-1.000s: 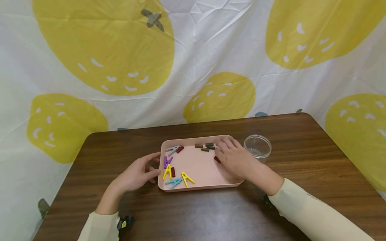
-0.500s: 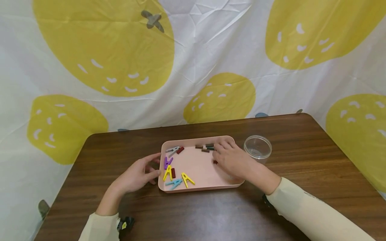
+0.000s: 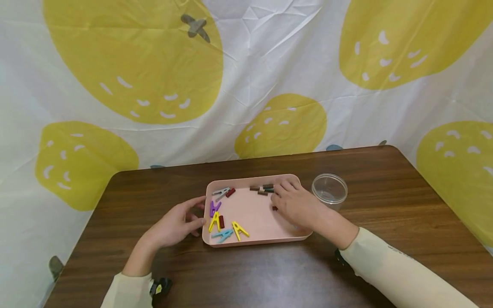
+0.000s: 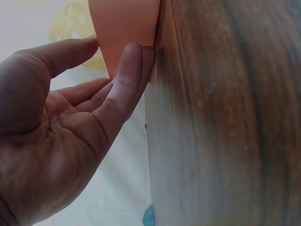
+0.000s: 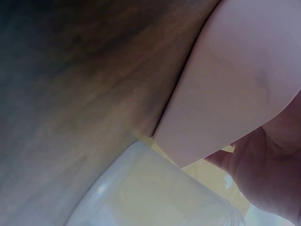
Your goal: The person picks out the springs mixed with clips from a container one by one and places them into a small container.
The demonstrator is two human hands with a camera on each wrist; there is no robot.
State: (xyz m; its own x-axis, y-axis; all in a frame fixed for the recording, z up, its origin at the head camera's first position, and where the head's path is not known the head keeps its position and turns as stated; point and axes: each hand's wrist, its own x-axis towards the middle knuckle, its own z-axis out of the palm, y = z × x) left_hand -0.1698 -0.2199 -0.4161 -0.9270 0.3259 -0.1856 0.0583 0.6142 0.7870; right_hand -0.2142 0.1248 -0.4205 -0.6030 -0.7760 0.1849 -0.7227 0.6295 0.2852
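Right hand [image 3: 295,204] now covers a red block [image 3: 274,208] more.

In the tray [image 3: 250,214], clothespins [image 3: 216,217] lie at left, springs [image 3: 262,193] toward the back, with a jar [image 3: 329,188] right of it.

A creased white cloth [image 3: 265,64] with yellow fruits [image 3: 281,124] hangs behind the brown desk [image 3: 385,192]. Both far desk corners are rounded.
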